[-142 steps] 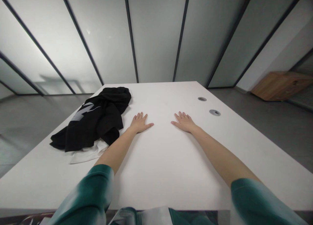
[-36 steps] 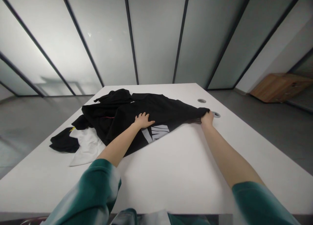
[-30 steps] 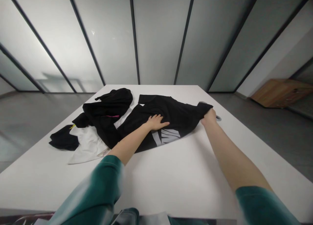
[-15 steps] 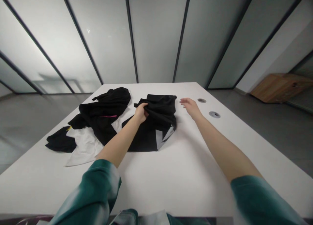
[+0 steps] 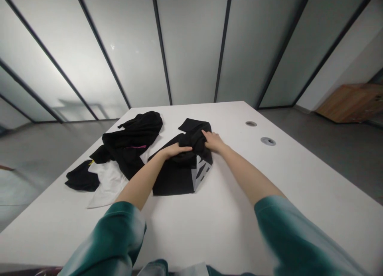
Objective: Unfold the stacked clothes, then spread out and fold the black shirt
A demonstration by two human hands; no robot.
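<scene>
Facing a frosted glass wall (image 5: 191, 48) on the far side, tall panels split by dark strips (image 5: 161, 46). Light's uneven from where I am: left panels brightest, right ones dull grey. Small glint (image 5: 112, 47) on the glass left of centre, soft shadow (image 5: 82, 108) low on the left panels. Floor (image 5: 38, 148) is grey, showing both sides of my white table (image 5: 215, 228). Two round grommets (image 5: 265, 141) in its top, right side. Far right: white wall (image 5: 341, 62), wooden cabinet (image 5: 347, 103) beside it, cut off at the edge of my view.
</scene>
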